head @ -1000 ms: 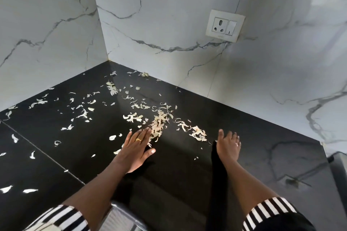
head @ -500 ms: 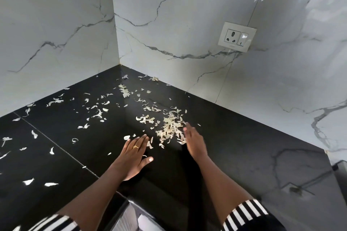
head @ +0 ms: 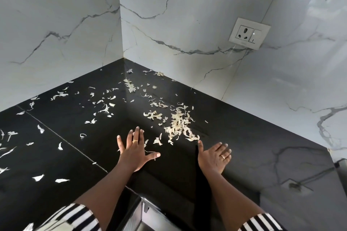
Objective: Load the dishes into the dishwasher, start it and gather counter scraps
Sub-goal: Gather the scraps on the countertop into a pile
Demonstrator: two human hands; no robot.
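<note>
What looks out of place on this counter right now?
Pale peel scraps are strewn over the black counter, from the wall corner out to the left edge. The densest heap lies just beyond the two hands. The left hand and right hand are spread open, holding nothing. Nothing looks damaged.

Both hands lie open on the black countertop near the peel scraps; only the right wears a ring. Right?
No: in the head view the left hand wears a ring too, like the right hand. Both lie open on the black countertop near the peel scraps.

Glossy black stone counter (head: 234, 155); polished marble wall (head: 187, 15)
</note>
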